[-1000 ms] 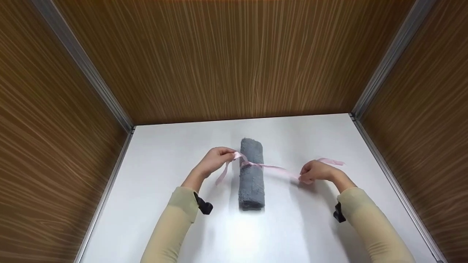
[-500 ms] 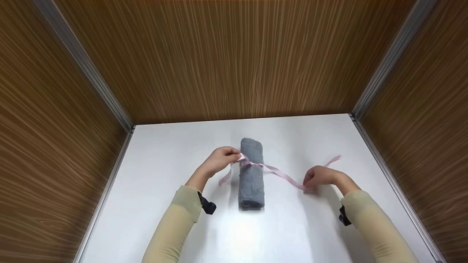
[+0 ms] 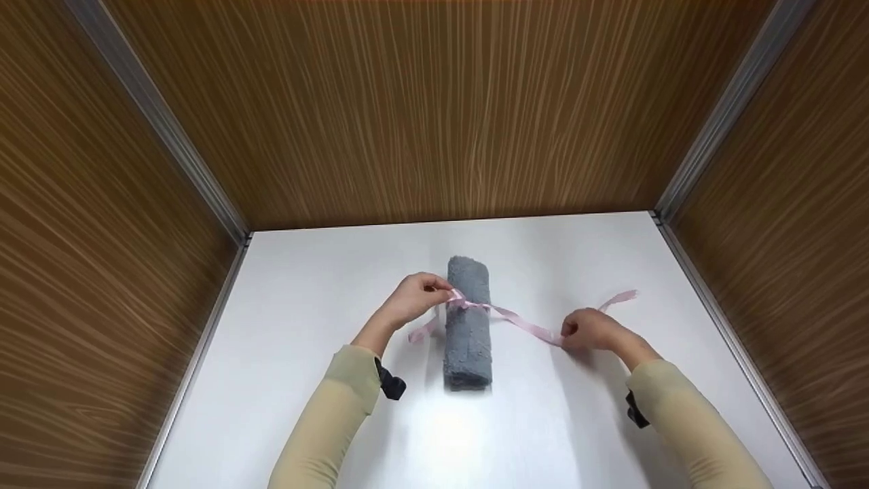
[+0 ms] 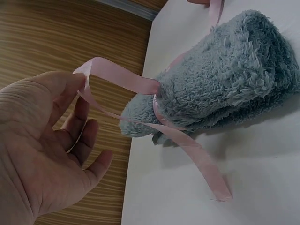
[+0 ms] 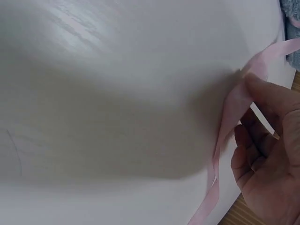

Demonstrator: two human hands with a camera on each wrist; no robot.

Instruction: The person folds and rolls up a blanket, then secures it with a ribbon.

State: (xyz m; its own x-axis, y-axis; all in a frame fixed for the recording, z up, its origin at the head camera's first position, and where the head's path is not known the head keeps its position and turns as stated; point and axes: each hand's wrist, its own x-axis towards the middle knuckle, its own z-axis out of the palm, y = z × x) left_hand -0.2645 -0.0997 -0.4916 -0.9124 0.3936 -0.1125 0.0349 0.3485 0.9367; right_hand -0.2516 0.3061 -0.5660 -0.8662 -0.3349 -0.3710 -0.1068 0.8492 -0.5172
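Note:
A rolled grey-blue fluffy towel (image 3: 468, 346) lies lengthwise in the middle of the white table. Around its middle runs a pink ribbon (image 3: 516, 320), crossed or knotted on top. My left hand (image 3: 415, 299), at the towel's left side, pinches a folded loop of the ribbon (image 4: 119, 77) between thumb and index finger; the loose left end hangs down beside the towel. Off to the right, my right hand (image 3: 592, 330) pinches the other length of ribbon (image 5: 234, 103) between thumb and finger, low over the table. That length's free end sticks out beyond the hand.
The white table (image 3: 305, 272) is bounded by wood-grain panels (image 3: 434, 115) at the back and both sides. Metal rails (image 3: 733, 346) run along the panel corners and table edges. A black wrist camera (image 3: 392, 384) sits on the left sleeve.
My left hand has moved slightly right toward the knot, with the loop drawn closer to the towel. My right hand has shifted a little along its ribbon, which hangs slacker. The towel stays put.

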